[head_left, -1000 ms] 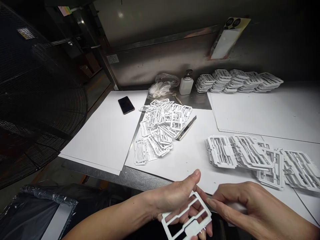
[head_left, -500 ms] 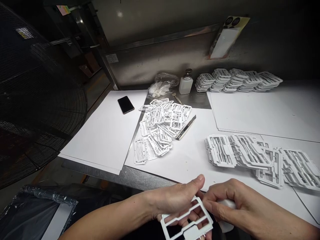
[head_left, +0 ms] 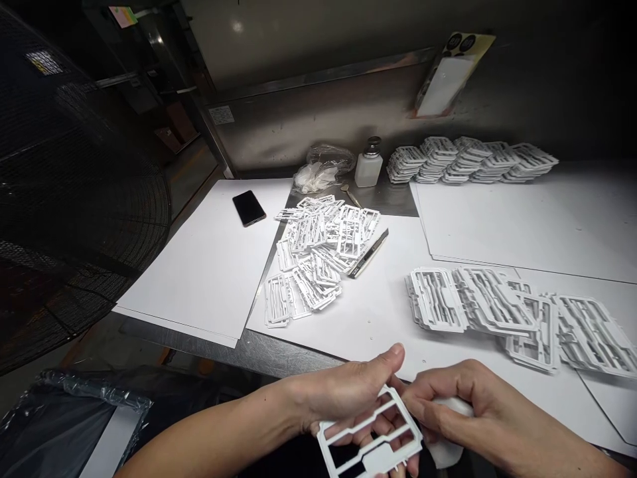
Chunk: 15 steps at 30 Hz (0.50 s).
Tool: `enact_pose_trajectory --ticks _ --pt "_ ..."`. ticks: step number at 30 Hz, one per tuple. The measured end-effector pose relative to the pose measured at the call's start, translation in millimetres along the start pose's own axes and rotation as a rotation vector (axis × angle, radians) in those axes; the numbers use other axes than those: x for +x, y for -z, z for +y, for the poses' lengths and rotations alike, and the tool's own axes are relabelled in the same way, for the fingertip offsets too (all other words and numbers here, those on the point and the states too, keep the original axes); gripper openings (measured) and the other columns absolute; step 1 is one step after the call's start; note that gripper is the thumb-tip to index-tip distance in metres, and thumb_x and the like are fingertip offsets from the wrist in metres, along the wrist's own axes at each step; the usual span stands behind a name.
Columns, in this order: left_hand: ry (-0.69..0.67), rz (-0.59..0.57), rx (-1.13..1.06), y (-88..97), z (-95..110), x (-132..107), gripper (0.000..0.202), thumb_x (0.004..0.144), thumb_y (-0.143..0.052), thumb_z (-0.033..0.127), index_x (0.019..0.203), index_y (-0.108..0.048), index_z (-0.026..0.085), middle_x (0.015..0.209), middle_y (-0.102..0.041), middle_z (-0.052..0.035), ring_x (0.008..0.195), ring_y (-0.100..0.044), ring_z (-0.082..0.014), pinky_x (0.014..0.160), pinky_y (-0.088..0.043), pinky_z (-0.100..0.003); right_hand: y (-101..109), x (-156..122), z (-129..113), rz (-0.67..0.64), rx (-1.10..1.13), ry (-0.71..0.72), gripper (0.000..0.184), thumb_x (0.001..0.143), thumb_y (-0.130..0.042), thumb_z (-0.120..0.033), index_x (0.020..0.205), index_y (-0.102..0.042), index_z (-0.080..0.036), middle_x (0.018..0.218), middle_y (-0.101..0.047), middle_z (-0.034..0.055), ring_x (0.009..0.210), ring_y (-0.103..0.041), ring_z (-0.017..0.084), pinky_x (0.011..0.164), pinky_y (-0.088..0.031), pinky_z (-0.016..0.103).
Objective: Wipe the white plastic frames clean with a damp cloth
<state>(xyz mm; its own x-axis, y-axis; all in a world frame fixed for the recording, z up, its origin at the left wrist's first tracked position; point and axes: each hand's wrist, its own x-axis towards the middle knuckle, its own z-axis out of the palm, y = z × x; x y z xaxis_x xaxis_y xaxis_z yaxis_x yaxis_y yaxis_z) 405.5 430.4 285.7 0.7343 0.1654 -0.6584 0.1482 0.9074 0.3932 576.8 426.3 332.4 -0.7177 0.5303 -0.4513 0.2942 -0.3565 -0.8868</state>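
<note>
Head view: we grip one white frame [head_left: 369, 438] at the counter [head_left: 279, 348] edge.
Left hand [head_left: 343, 395] pinches it, thumb on top; right hand [head_left: 468, 411] clutches one white cloth [head_left: 444, 451].

Flat white plastic frame [head_left: 369, 439], hand-held

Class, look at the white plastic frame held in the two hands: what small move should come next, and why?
Probably rub the small white wad, held in the right hand, along the near edge of the white plastic frame. The left hand already grips the frame's top, the wad sits right beside its right edge, and the frame has not yet joined the stacked white frames on the paper.
</note>
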Motion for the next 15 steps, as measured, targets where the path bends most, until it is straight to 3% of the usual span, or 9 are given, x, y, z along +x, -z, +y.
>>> enact_pose_trajectory --ticks 9,15 --pt "0.004 -0.081 0.047 3.3 -4.6 6.0 0.085 0.086 0.005 0.062 0.103 -0.058 0.007 0.051 -0.051 -0.0024 0.044 -0.055 -0.0173 0.052 -0.052 -0.039 3.8 -0.3 10.0 -0.015 -0.025 0.004 0.027 0.092 -0.052 -0.031 0.077 -0.068 -0.014 0.077 -0.070 0.0048 0.071 -0.063 0.019 0.064 -0.043 0.027" --pt "0.010 -0.088 0.024 2.9 -5.5 6.6 0.082 0.088 0.006 0.058 0.105 -0.057 0.008 0.055 -0.054 -0.0046 0.045 -0.054 -0.0167 0.051 -0.051 -0.038 2.2 -0.1 6.0 -0.006 -0.039 0.011 0.023 0.089 -0.050 -0.021 0.076 -0.067 -0.015 0.076 -0.071 0.0041 0.070 -0.063 0.018 0.062 -0.043 0.027"
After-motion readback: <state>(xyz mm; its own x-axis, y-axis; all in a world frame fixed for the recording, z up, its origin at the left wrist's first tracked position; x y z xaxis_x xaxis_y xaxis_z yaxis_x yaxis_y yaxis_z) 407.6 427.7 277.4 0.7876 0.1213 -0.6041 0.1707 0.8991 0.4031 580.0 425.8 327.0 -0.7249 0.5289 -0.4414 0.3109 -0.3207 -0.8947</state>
